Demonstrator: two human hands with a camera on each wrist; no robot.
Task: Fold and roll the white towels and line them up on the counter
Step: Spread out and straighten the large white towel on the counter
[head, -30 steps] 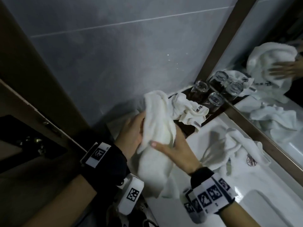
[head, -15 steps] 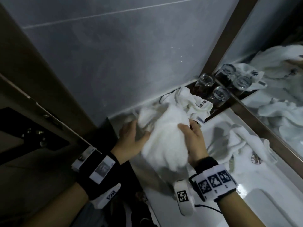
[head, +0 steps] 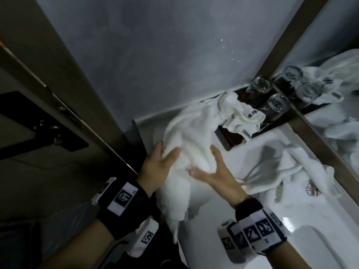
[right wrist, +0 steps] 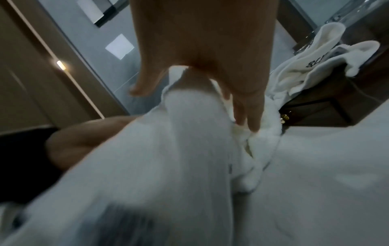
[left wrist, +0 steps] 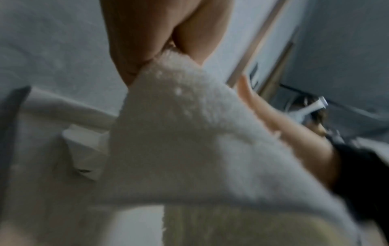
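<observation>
A white towel (head: 188, 136) lies bunched at the counter's left end, its lower end hanging over the front edge. My left hand (head: 165, 154) grips its left side, thumb on top; the left wrist view shows thumb and finger pinching the towel (left wrist: 179, 133). My right hand (head: 206, 164) rests on its right side with straight, spread fingers (right wrist: 250, 119) pressing into the towel (right wrist: 189, 149). A second crumpled towel (head: 242, 117) with black lettering lies behind it. A third towel (head: 281, 171) with a round logo lies loose to the right.
The lettered towel sits on a dark wooden tray (head: 229, 140) with two upturned glasses (head: 277, 103) at the back. A mirror (head: 340, 113) runs along the right. The grey wall (head: 155, 65) is just behind; the white counter (head: 252, 220) holds a basin at lower right.
The towel was held up between both hands; now it is lowered onto the counter. My right hand went from grasping its side to lying flat on it.
</observation>
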